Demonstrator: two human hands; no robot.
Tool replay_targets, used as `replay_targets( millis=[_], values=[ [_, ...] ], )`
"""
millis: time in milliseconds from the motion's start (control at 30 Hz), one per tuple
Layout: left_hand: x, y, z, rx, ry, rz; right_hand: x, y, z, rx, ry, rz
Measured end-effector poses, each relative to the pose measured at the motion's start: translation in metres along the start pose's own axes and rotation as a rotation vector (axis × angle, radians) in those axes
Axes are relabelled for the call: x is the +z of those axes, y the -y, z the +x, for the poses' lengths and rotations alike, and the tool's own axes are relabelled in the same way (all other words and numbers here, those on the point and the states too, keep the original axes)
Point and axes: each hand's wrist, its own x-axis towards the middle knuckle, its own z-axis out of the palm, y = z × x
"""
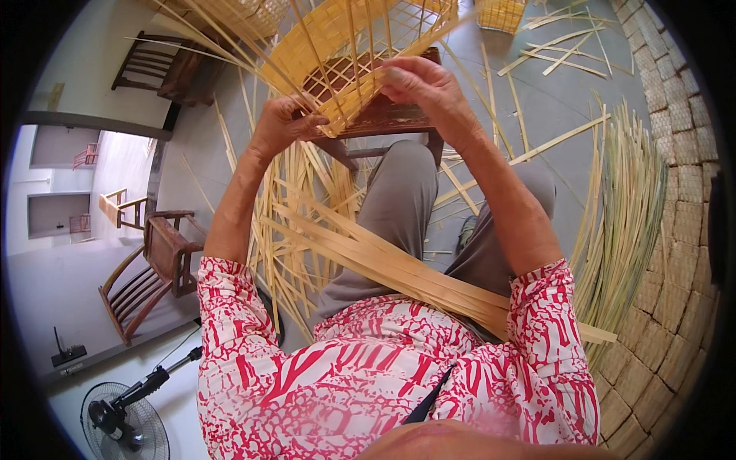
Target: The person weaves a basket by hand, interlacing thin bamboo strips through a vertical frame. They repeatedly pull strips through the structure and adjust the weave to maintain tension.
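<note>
A half-woven yellow bamboo basket [297,50] with upright loose strips rests on a dark wooden stool [395,119] in front of my knees. My left hand [284,126] is closed on the basket's near left edge, fingertips at the band of woven strips. My right hand [422,96] pinches the same band farther right, its fingertips partly hidden against the weave. A bundle of flat pale bamboo strips [391,272] lies across my lap.
Loose strips [299,184] cover the floor left of my legs, with more at top right. Thin strips [613,230] lie along my right, beside stacked woven blocks [675,215]. Wooden chairs [165,245] and a black fan [126,422] stand to the left; another yellow basket [498,15] sits beyond.
</note>
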Motion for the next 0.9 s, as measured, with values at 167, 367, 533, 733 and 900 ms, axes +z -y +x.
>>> replay_targets(
  millis=[167,367,533,733,900],
  values=[
    [-0.015,0.021,-0.012,0.097,-0.059,0.118,-0.022,-0.04,0.02,0.352,-0.283,0.449],
    [0.015,0.025,-0.027,0.12,-0.446,-0.164,-0.032,-0.043,0.047,0.336,-0.4,0.66],
    [0.024,0.028,-0.023,0.198,-0.453,-0.154,-0.081,-0.068,0.065,0.319,-0.122,0.996],
    [0.026,0.029,-0.028,0.196,-0.476,-0.118,-0.074,-0.09,0.07,0.227,-0.526,1.027],
    [0.022,0.037,-0.027,0.243,-0.345,-0.087,-0.09,-0.085,0.057,0.16,-0.389,0.854]
  ],
)
